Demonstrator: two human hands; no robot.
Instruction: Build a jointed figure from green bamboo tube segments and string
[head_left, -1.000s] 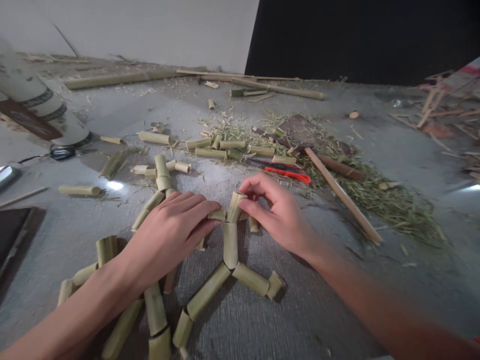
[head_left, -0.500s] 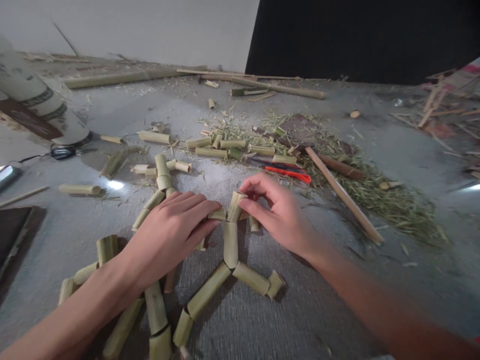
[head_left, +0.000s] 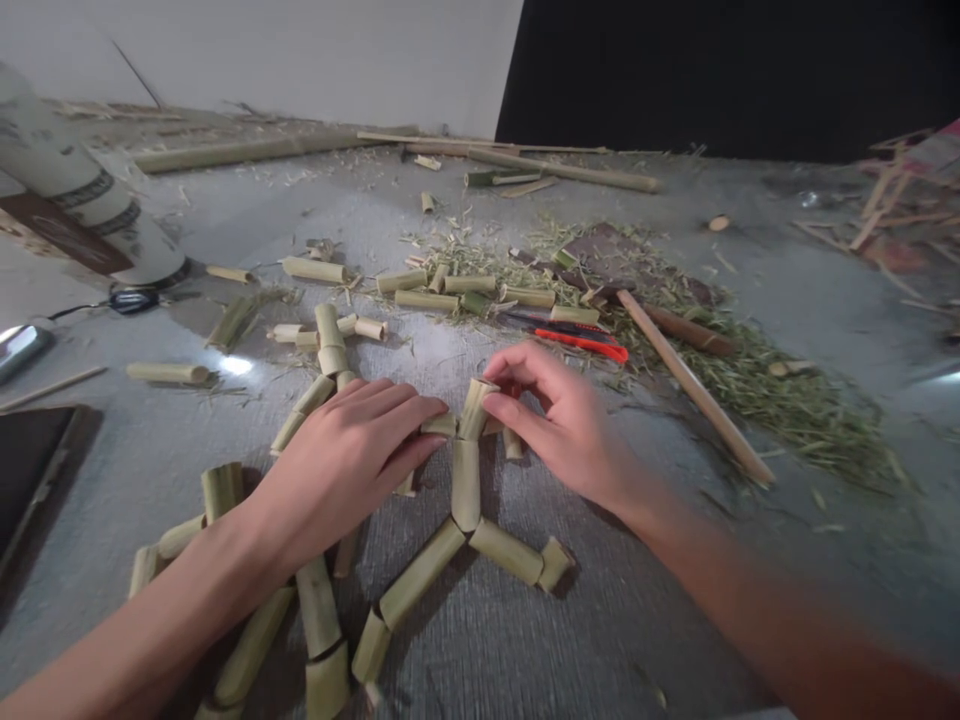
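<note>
Short green bamboo pieces are laid out as a stick figure on the grey surface, with a torso piece [head_left: 466,485] and leg pieces [head_left: 422,574] spreading below it. My right hand [head_left: 559,415] pinches the upright head piece [head_left: 475,408] between thumb and fingers. My left hand [head_left: 352,435] is closed on a small arm piece [head_left: 439,426] at the figure's left side. Another short piece [head_left: 512,443] hangs under my right fingers. Beneath and beside my left forearm lie more jointed figures [head_left: 319,605], partly hidden.
Beyond my hands lie loose bamboo pieces [head_left: 424,300], a red box cutter [head_left: 581,338], a wooden-handled tool [head_left: 694,390] and a heap of shavings [head_left: 810,420]. A patterned cylinder [head_left: 90,210] stands at left above a dark flat object [head_left: 34,470]. Long bamboo poles [head_left: 255,152] lie at the back.
The whole view has shifted slightly, so things sit a little farther right. Both hands keep the same hold on the bamboo pieces.
</note>
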